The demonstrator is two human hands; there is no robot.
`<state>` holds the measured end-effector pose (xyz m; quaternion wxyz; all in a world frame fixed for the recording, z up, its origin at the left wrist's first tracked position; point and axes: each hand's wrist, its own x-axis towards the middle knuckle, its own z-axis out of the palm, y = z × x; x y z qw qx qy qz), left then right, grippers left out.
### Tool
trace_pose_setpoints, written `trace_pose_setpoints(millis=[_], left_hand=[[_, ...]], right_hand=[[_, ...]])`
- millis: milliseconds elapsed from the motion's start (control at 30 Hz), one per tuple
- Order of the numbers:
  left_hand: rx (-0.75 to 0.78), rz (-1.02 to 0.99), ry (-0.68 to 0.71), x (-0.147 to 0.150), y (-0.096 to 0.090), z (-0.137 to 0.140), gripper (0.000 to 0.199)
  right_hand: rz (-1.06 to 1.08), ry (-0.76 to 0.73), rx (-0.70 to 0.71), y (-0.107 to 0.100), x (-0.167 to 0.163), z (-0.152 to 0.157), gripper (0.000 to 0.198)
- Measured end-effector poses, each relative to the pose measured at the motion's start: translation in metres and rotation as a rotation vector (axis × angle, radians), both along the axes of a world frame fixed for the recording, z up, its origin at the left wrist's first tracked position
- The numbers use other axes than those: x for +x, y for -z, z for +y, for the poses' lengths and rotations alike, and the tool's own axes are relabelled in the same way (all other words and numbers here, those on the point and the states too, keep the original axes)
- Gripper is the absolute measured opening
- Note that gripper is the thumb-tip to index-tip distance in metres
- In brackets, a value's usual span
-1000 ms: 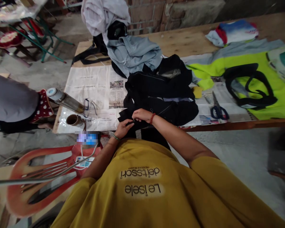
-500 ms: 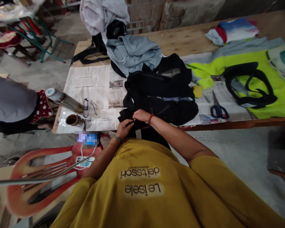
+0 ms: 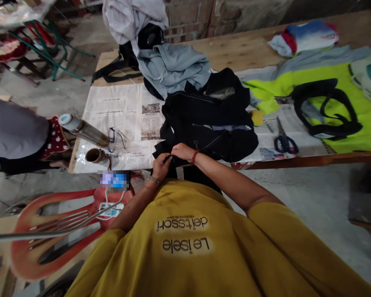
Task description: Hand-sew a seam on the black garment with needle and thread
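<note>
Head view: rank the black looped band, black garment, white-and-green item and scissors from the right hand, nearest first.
1. Black garment: right at the right hand, on the table's near side
2. Scissors: to the right, near the table's front edge
3. Black looped band: farther right, on the yellow-green fabric
4. White-and-green item: far right, cut by the frame

Light stays dim overall; glare whitens the newspaper (image 3: 113, 105) toward nine o'clock, black cloth (image 3: 188, 113) swallows detail, the stool (image 3: 10, 51) near ten blurs, and edges stretch.
</note>
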<state>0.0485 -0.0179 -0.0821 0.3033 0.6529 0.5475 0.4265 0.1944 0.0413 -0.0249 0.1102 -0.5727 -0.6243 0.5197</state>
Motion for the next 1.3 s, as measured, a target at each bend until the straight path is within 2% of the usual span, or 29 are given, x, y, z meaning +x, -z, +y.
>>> trace_pose_setpoints(millis=[133,200,267,333,400,467,533,600,700,767,933,1033,1133,1233,1300], left_hand=[[-0.149,-0.041,0.026,-0.003,-0.005,0.004,0.015],[-0.24,-0.078,0.048,-0.005,-0.008,0.006,0.017],[-0.317,-0.119,0.057,-0.007,-0.011,0.007,0.018],[-0.366,-0.155,0.058,-0.008,-0.012,0.007,0.02],[-0.368,-0.175,0.059,-0.009,-0.012,0.006,0.02],[-0.313,-0.178,0.074,-0.009,-0.011,0.007,0.019],[-0.22,-0.179,0.099,-0.009,-0.01,0.007,0.016],[-0.153,-0.179,0.125,-0.01,-0.008,0.008,0.015],[-0.146,-0.179,0.164,-0.01,-0.007,0.007,0.015],[-0.145,-0.17,0.185,-0.01,-0.008,0.007,0.015],[-0.097,-0.132,0.207,-0.012,-0.007,0.006,0.017],[-0.09,-0.125,0.243,-0.013,-0.007,0.006,0.017],[-0.087,-0.121,0.28,-0.014,-0.008,0.006,0.015],[-0.083,-0.121,0.288,-0.014,-0.008,0.006,0.014],[-0.081,-0.132,0.293,-0.014,-0.008,0.006,0.014]], right_hand=[[-0.015,-0.06,-0.044,-0.004,0.003,0.0,0.017],[-0.012,-0.081,0.005,-0.007,0.009,0.003,0.017],[-0.023,-0.024,0.235,-0.01,0.018,0.008,0.025],[-0.074,0.098,0.557,-0.013,0.03,0.011,0.032],[-0.152,0.223,0.781,-0.015,0.043,0.008,0.03],[-0.195,0.295,0.879,-0.014,0.053,-0.002,0.022],[-0.196,0.272,0.902,-0.011,0.059,-0.018,0.019],[-0.202,0.184,0.868,-0.008,0.061,-0.034,0.021],[-0.261,0.112,0.705,-0.004,0.058,-0.044,0.023],[-0.267,0.074,0.552,-0.005,0.054,-0.04,0.024],[-0.121,-0.119,0.185,-0.014,0.04,-0.013,0.016],[-0.02,-0.045,0.049,-0.021,0.037,0.001,0.01],[0.185,0.022,-0.067,-0.032,0.04,0.013,0.007],[0.336,-0.001,-0.194,-0.043,0.046,0.022,0.011],[0.353,-0.015,-0.232,-0.05,0.051,0.029,0.013]])
